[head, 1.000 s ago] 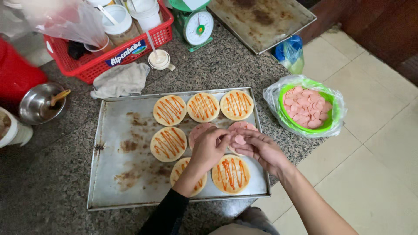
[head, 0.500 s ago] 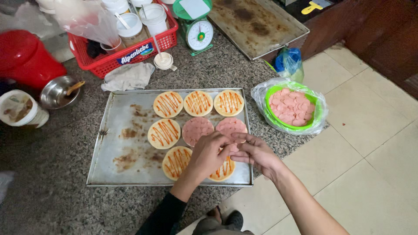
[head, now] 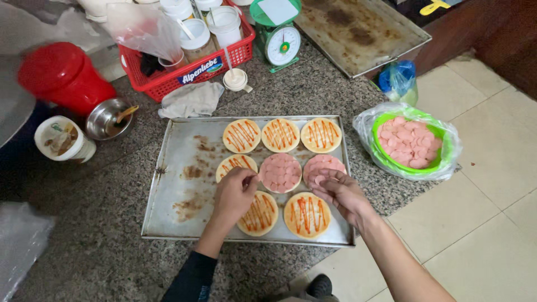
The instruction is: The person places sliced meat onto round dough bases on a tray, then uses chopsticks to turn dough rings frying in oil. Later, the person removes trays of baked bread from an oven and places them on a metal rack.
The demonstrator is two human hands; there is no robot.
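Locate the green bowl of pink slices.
In the head view the green bowl sits in a clear plastic bag on the stone counter, just right of the baking tray and below the blue bag.

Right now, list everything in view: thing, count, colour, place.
metal tray: 1, silver, stained, on the stone counter
sauced dough rounds: 6, pale with red-orange stripes, on the tray
sausage-topped rounds: 2, pink, tray middle row
green bowl: 1, full of pink sausage slices, in clear bag, right of tray
red basket: 1, holding white tubs, behind tray
grey cloth: 1, before the basket
green scale: 1, behind tray
second tray: 1, browned, top right
blue bag: 1, beside it
red lid: 1, left
steel bowl: 1, left
white tub: 1, left
left hand: over a sauced round
right hand: at right sausage-topped round, holding pink slices
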